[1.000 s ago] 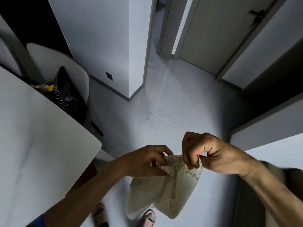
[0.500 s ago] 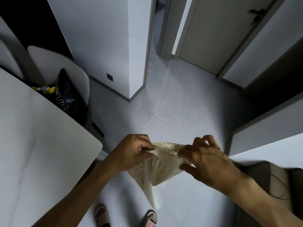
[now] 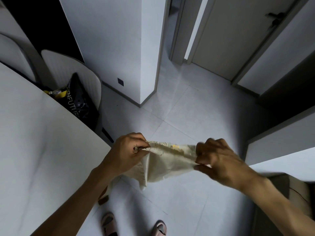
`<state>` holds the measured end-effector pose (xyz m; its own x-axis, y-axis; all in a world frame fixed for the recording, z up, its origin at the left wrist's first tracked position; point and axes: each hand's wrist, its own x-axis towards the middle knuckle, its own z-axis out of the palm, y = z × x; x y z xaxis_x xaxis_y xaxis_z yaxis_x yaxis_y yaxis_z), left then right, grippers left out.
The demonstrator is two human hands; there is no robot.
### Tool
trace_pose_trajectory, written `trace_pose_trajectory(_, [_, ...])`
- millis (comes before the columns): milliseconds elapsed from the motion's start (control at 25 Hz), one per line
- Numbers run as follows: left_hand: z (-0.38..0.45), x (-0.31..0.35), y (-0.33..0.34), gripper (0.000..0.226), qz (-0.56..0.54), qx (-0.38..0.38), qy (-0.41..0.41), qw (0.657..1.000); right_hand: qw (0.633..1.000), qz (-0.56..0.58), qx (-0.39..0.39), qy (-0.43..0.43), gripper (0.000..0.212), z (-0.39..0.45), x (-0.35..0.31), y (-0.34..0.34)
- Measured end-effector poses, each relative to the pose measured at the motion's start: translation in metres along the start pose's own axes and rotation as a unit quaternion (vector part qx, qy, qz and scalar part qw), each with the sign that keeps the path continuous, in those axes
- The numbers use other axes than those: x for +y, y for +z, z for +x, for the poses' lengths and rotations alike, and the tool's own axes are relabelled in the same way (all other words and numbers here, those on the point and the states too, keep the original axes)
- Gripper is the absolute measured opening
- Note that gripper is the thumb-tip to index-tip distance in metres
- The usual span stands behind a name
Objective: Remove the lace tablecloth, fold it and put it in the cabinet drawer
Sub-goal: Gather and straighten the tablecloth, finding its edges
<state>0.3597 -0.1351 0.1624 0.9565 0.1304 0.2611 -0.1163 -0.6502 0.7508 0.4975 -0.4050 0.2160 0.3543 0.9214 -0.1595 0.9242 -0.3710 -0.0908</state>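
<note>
The cream lace tablecloth (image 3: pixel 163 160) hangs in the air over the floor, folded into a small bundle, stretched between both hands. My left hand (image 3: pixel 127 154) pinches its left top corner. My right hand (image 3: pixel 216 160) pinches the right end, and looks blurred. A loose flap droops below the stretched top edge. No cabinet drawer shows in the view.
A white table (image 3: pixel 42 150) fills the left side, its rounded corner close to my left forearm. Behind it stands a white chair (image 3: pixel 71 72) holding a black bag (image 3: pixel 80 103). A wall corner (image 3: pixel 146 82) and a closed door (image 3: pixel 238 40) lie ahead. Grey tiled floor and my slippers (image 3: pixel 109 223) are below.
My hands have drawn apart, my right one sliding rightward along the cloth's top edge. The cloth went from a hanging bunch to a band stretched between the hands.
</note>
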Motion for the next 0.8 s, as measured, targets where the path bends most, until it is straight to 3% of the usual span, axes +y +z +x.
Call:
trace_pose_trajectory(120, [-0.006,-0.003,-0.005,0.027,0.0,0.025,0.0,1.0,0.997,0.02,0.074,0.007,0.016,0.001,0.016,-0.015])
trace_pose_trajectory(240, [-0.008,-0.006,-0.004,0.021,-0.001,0.037,-0.002,0.999,0.995,0.047,0.088,0.021,0.021,0.011,0.02,-0.025])
trace_pose_trajectory(360, [-0.012,-0.01,0.0,0.023,0.01,0.051,-0.016,0.998,0.976,0.169,0.121,0.063,0.005,0.023,0.02,-0.027])
trace_pose_trajectory(480, [-0.02,-0.015,0.008,0.037,0.011,0.092,-0.04,0.995,0.938,0.269,0.181,0.123,0.013,0.028,0.011,-0.026])
trace_pose_trajectory(600, [-0.03,-0.019,0.026,0.015,0.001,0.088,-0.05,0.995,0.919,0.292,0.242,0.103,0.024,0.029,0.002,-0.045])
trace_pose_trajectory(800, [-0.041,-0.02,0.063,0.019,-0.056,0.064,-0.067,0.994,0.918,0.312,0.242,0.034,0.036,0.024,-0.001,-0.088])
